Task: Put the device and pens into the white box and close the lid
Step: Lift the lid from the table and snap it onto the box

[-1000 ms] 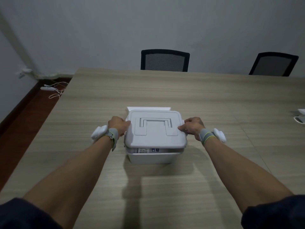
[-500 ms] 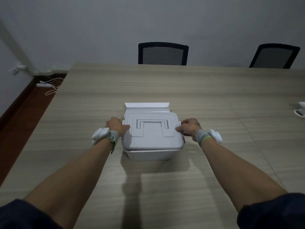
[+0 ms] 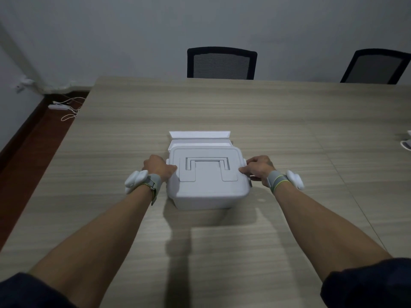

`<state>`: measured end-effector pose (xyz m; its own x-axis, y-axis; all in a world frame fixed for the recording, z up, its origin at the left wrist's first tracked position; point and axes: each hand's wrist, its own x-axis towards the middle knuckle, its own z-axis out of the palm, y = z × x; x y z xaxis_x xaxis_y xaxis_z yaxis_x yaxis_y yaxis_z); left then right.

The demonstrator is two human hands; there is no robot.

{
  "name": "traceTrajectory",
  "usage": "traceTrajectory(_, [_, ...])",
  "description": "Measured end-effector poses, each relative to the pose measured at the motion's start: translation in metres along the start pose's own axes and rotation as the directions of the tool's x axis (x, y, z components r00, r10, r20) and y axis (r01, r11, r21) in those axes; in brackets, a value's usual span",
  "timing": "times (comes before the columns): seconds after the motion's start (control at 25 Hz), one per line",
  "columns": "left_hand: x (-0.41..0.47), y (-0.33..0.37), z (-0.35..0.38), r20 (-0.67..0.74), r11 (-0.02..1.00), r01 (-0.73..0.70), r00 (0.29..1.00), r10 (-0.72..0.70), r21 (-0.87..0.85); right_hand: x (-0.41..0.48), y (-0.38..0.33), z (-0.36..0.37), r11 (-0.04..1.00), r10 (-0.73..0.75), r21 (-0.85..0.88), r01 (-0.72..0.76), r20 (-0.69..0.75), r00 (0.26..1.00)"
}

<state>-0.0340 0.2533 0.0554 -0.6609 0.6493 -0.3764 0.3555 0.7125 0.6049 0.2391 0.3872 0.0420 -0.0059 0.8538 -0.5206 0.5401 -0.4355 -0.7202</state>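
Pressing down on the lid [image 3: 206, 176], the fingers [image 3: 172, 168] of the left hand [image 3: 156, 166] lie curled on its left edge, and the fingers of the right hand [image 3: 259, 168] lie curled on its right edge. Both hands hold the lid from the sides, with the thumbs on top.

The lid sits flat on the white box [image 3: 203, 202], which stands in the middle of the table [image 3: 111, 152], close to the person. Its handle [image 3: 208, 165] lies folded down. No device or pens can be seen, so they are likely inside.

This looks like the last step: shutting the lid. Next, the side clips probably need a firm push until they snap.

Just behind the box lies a flat white carton [image 3: 199, 137] with its flap up.
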Motion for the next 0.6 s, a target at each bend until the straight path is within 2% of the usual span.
traceTrajectory(0.2, [0.001,0.0,0.004,-0.01,0.999,0.041,0.999,-0.041,-0.033,0.0,0.004,0.001,0.999,0.041,0.018,-0.041,-0.005,0.999])
traceTrajectory(0.28, [0.003,-0.001,0.007,-0.005,0.994,0.081,0.997,-0.082,-0.071,-0.001,0.006,-0.001,0.995,0.095,0.033,-0.097,0.054,0.994])
traceTrajectory(0.4, [0.005,-0.013,0.009,0.167,0.939,0.236,0.966,-0.198,-0.249,-0.006,0.01,-0.002,0.984,0.157,0.054,-0.168,0.172,0.973])
traceTrajectory(0.52, [0.003,-0.021,0.009,0.383,0.826,0.374,0.899,-0.212,-0.421,-0.002,0.007,0.002,0.993,0.116,0.01,-0.117,0.075,0.99])
traceTrajectory(0.6, [0.001,-0.02,0.011,0.388,0.811,0.371,0.901,-0.195,-0.452,-0.003,0.002,0.004,0.991,0.04,-0.124,-0.045,-0.04,0.998])
